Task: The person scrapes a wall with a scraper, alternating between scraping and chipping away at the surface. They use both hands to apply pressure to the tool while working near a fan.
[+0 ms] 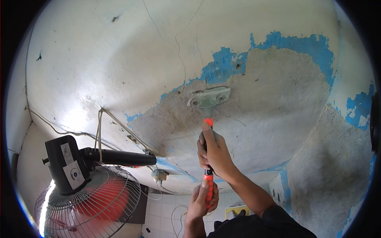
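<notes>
Both my hands grip a long-handled scraper with a red and black handle and a wide greenish-grey head. My right hand is wrapped around the upper handle, just below the head. Lower down, my left hand closes on the red grip at the handle's end. The scraper's head lies against the wall, on a bare grey patch below peeling edges of blue paint. Its blade edge faces upward, away from my hands. Off-white paint surrounds the patch, with thin cracks running through it.
A black fan with a wire cage and red blades hangs at the lower left. Cables run along the wall to a small electrical box. White tiles and a yellow object show below.
</notes>
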The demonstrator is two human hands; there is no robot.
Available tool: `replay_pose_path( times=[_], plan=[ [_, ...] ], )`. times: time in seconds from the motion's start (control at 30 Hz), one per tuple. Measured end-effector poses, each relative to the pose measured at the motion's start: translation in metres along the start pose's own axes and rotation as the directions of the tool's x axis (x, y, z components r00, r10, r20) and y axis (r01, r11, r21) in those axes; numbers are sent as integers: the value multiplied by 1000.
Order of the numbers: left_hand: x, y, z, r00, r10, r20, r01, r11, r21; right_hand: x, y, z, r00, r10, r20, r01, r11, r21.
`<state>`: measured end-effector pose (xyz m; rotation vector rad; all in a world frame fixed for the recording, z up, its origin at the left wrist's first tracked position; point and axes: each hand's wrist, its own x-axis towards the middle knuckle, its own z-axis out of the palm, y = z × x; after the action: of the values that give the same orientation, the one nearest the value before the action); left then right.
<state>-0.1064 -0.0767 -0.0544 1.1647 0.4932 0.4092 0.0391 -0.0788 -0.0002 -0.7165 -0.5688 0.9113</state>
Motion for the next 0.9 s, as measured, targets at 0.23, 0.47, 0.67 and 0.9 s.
replay_pose_path(
  times=[0.23,0.47,0.67,0.9],
  plan=[
    [-2,17,-9,998,11,-54,-5,992,125,4,1,12,1000,-5,-24,5,999,36],
    [0,25,-16,1000,-7,12,6,995,104,9,-4,15,999,-35,-18,36,999,29],
    [-1,15,-17,1000,-25,8,24,997,75,6,0,12,999,-23,-26,24,999,46],
    [-5,27,-17,999,-14,-31,18,991,135,9,-6,21,999,-31,-45,33,998,45]
  ],
)
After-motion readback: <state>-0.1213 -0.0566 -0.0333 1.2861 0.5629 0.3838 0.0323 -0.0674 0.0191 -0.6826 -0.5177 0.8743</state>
